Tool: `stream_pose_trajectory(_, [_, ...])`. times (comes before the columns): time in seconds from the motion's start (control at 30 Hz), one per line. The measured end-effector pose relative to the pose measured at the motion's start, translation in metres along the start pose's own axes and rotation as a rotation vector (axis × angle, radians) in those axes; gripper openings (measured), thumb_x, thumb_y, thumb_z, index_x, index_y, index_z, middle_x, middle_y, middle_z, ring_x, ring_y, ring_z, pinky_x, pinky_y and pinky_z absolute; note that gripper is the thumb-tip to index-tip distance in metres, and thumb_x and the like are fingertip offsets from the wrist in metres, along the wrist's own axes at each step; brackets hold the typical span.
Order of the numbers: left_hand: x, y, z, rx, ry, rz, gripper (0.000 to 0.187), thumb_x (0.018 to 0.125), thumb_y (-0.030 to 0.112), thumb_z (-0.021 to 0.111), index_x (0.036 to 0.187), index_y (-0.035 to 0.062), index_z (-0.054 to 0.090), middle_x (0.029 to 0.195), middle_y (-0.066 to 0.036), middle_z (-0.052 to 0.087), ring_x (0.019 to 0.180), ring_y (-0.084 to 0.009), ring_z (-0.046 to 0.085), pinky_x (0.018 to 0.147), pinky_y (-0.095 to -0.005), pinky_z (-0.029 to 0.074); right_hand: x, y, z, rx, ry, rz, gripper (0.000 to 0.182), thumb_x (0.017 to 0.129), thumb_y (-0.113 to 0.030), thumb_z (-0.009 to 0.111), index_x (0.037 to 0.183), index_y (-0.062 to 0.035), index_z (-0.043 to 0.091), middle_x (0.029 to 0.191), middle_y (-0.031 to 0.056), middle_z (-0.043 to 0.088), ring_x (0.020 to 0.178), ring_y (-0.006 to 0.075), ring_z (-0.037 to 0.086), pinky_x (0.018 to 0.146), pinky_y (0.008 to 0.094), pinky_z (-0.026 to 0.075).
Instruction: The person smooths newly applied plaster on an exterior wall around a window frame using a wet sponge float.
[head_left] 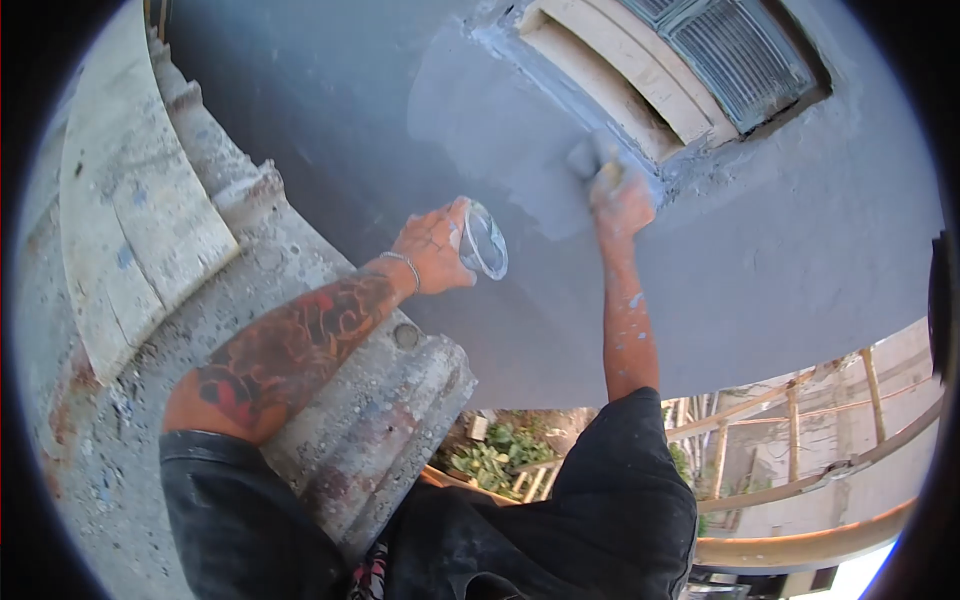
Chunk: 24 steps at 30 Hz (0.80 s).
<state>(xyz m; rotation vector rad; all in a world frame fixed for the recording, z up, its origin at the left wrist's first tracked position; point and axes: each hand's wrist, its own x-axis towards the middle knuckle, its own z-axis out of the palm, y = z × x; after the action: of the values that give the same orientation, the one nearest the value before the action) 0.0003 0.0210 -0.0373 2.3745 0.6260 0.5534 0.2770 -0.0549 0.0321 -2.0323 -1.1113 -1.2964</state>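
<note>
My left hand (438, 246) is wrapped round a small clear container (484, 240), its rim tilted toward the wall and grey-white stuff on it. Up at the wall, just below the window frame's lower corner, my right hand (622, 203) is closed on a brush-like tool (598, 158), blurred by motion. The tool's head is at the grey wall (480, 130), where a lighter patch spreads to its left. Specks of paint dot my right forearm.
A louvred window (735, 60) in a beige frame (630, 70) sits at the upper right. Rough corrugated roofing (380, 440) and a loose pale board (135, 190) lie at left. Bamboo rails (793, 430) and plants (490, 462) show far below.
</note>
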Motion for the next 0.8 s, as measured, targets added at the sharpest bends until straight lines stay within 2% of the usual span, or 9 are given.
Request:
stream_pose_trajectory(0.13, [-0.004,0.008,-0.012,-0.028,-0.021,-0.038,0.078,0.064,0.025,0.071,0.128,0.0018,0.033,0.119,-0.015,0.053,0.111,-0.0315,0.051,0.096,-0.0412,0.037,0.074,0.009,-0.071,0.036,0.088,-0.046,0.034,0.07,-0.028,0.072,0.098,-0.0097,0.065,0.089,0.0098,0.065,0.083,0.0306,0.063,0.071,0.0388,0.048])
stream_pose_trajectory(0.27, [-0.002,0.009,-0.016,-0.033,-0.122,-0.064,0.084,0.064,0.026,0.07,0.133,-0.0008,0.029,0.126,-0.017,0.048,0.116,-0.0325,0.048,0.099,-0.0407,0.036,0.127,-0.002,-0.108,-0.054,-0.147,-0.205,0.037,0.073,-0.03,0.07,0.106,-0.0148,0.063,0.095,0.01,0.066,0.089,0.0298,0.063,0.075,0.0384,0.048])
stream_pose_trajectory(0.3, [-0.002,0.009,-0.016,-0.035,-0.161,-0.083,0.09,0.064,0.028,0.069,0.137,-0.0024,0.026,0.133,-0.018,0.043,0.12,-0.0337,0.044,0.102,-0.0402,0.034,0.133,-0.004,-0.107,-0.119,-0.248,-0.277,0.038,0.075,-0.031,0.069,0.109,-0.017,0.062,0.097,0.01,0.066,0.09,0.0296,0.062,0.076,0.0386,0.048])
stream_pose_trajectory(0.4, [0.0,0.009,-0.018,-0.045,-0.184,-0.072,0.089,0.064,0.027,0.069,0.135,-0.0032,0.027,0.132,-0.019,0.044,0.119,-0.034,0.045,0.101,-0.0402,0.035,0.132,-0.024,-0.074,-0.189,-0.375,-0.358,0.037,0.077,-0.03,0.066,0.113,-0.0197,0.059,0.095,0.0096,0.066,0.09,0.0293,0.062,0.077,0.0401,0.049])
stream_pose_trajectory(0.43, [0.0,0.008,-0.015,-0.044,-0.191,-0.066,0.089,0.064,0.027,0.069,0.135,-0.0032,0.027,0.132,-0.019,0.044,0.119,-0.034,0.045,0.101,-0.0402,0.035,0.129,-0.027,-0.058,-0.216,-0.398,-0.498,0.037,0.079,-0.028,0.065,0.114,-0.0202,0.058,0.093,0.0095,0.065,0.09,0.0292,0.062,0.076,0.0409,0.049])
stream_pose_trajectory(0.47, [-0.003,0.006,-0.01,-0.025,-0.11,-0.04,0.083,0.064,0.026,0.07,0.132,-0.002,0.031,0.126,-0.018,0.048,0.115,-0.0327,0.048,0.099,-0.0405,0.036,0.124,-0.025,-0.05,-0.244,-0.424,-0.638,0.037,0.08,-0.026,0.063,0.116,-0.0206,0.057,0.091,0.0095,0.065,0.089,0.029,0.062,0.076,0.0417,0.049])
stream_pose_trajectory(0.5, [-0.004,0.006,-0.009,-0.007,-0.026,-0.014,0.077,0.065,0.025,0.071,0.128,-0.0009,0.035,0.12,-0.017,0.053,0.112,-0.0314,0.052,0.096,-0.0408,0.038,0.122,-0.02,-0.05,-0.25,-0.427,-0.634,0.037,0.08,-0.026,0.063,0.116,-0.0206,0.057,0.091,0.0095,0.065,0.089,0.029,0.062,0.076,0.0417,0.049])
stream_pose_trajectory(0.67, [-0.005,0.005,-0.008,-0.009,-0.007,-0.004,0.075,0.064,0.025,0.071,0.126,-0.0002,0.036,0.12,-0.017,0.053,0.111,-0.0318,0.052,0.096,-0.041,0.038,0.132,0.009,-0.074,-0.486,-0.691,-0.727,0.027,0.082,-0.017,0.059,0.109,-0.0195,0.061,0.09,0.0088,0.065,0.089,0.0283,0.062,0.073,0.042,0.05])
stream_pose_trajectory(0.8, [-0.003,0.007,-0.011,-0.021,-0.064,-0.011,0.072,0.064,0.024,0.071,0.123,0.001,0.037,0.118,-0.016,0.054,0.109,-0.0323,0.053,0.096,-0.0415,0.038,0.14,-0.003,-0.092,-0.62,-0.819,-0.712,0.017,0.075,-0.008,0.057,0.087,-0.0102,0.069,0.081,0.0155,0.067,0.08,0.0309,0.065,0.07,0.0412,0.052])
